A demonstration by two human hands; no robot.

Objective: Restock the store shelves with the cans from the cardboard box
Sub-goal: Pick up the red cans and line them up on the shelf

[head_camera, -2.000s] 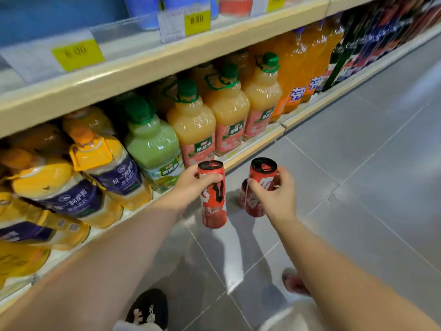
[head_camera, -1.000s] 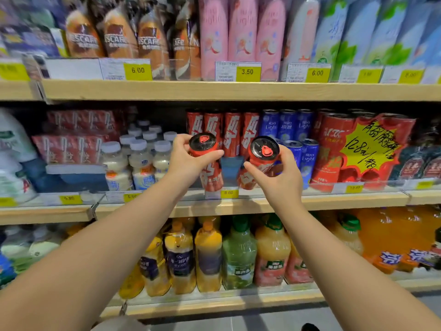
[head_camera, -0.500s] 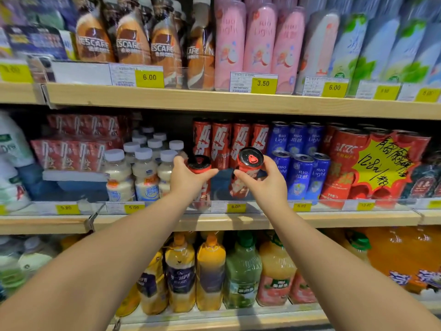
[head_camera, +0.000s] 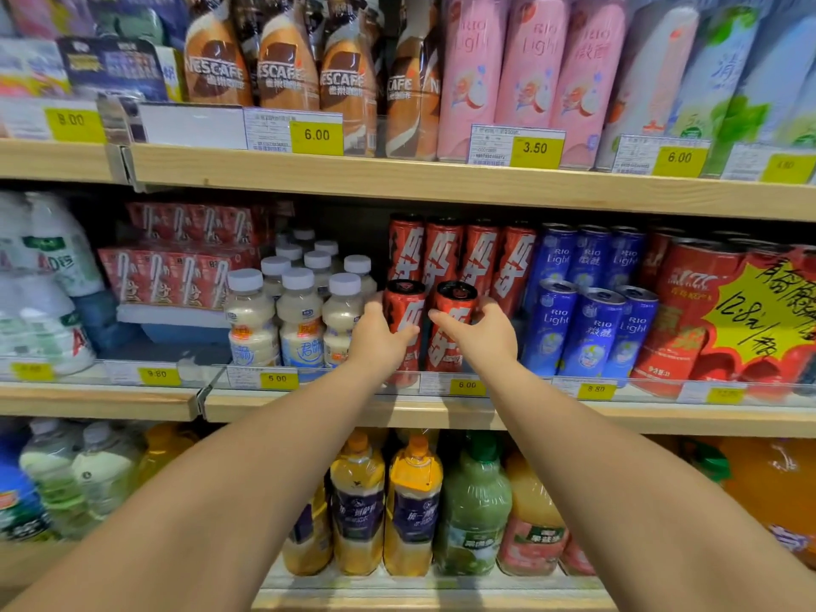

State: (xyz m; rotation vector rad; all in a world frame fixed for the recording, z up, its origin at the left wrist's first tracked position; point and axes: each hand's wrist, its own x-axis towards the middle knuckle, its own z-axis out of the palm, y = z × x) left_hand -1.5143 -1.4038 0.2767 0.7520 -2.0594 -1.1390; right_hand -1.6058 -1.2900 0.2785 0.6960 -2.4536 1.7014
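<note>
While upright — left hand (head_camera: 379, 343) fingers (head_camera: 374, 305) round left can (head_camera: 404, 302), right hand (head_camera: 486, 337) round right can (head_camera: 455, 303).

Left can (head_camera: 404, 304), right can (head_camera: 455, 313) — carried up, now upright on middle shelf (head_camera: 353, 410)

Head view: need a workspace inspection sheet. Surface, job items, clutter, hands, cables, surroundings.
Surface: middle shelf, wooden edge with price tags.
Job's things: left red can and right red can, upright, side by side, in front of the red can row; cardboard box not in view.
Clutter: nothing seen.
Hands: left hand grips left red can; right hand grips right red can.
Cables: nothing seen.
Surroundings: white-capped bottles left, blue cans right, juice bottles below.
</note>
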